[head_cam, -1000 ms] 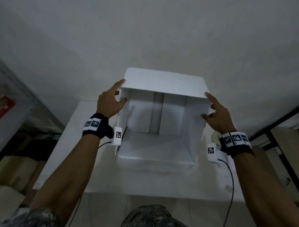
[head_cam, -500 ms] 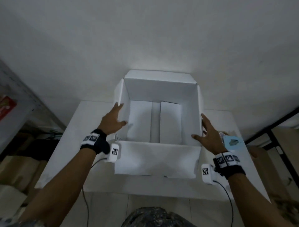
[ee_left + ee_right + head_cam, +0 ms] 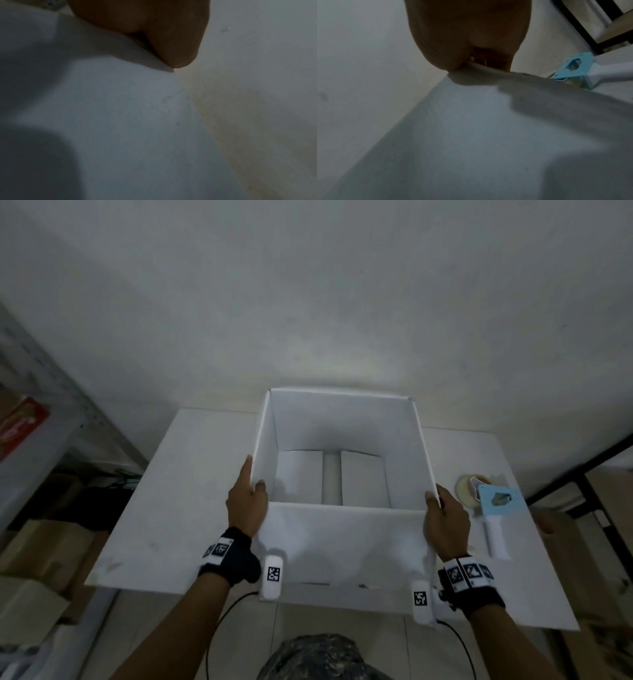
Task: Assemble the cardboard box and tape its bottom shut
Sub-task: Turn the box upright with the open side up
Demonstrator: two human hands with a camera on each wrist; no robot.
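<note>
The white cardboard box (image 3: 342, 419) stands on the white table (image 3: 171, 491) with its opening facing up. Inside, two bottom flaps (image 3: 298, 477) lie flat with a gap between them. A near flap (image 3: 342, 539) hangs out toward me. My left hand (image 3: 254, 474) pinches the left wall's rim at the near corner, thumb inside. My right hand (image 3: 434, 496) grips the near right corner. The wrist views show the left hand (image 3: 171, 40) and the right hand (image 3: 471, 40) against white cardboard (image 3: 471, 135). A blue and white tape dispenser (image 3: 496, 501) lies right of the box.
A metal shelf (image 3: 51, 440) stands at the left, with brown cartons (image 3: 41, 546) on the floor beneath it. A dark frame (image 3: 582, 474) runs past the table's right side. The tape dispenser (image 3: 573, 67) lies close to my right hand. A wall stands behind the table.
The box turned from lying with its opening toward me to standing with the opening up. Both hands slid from its upper corners to the near corners.
</note>
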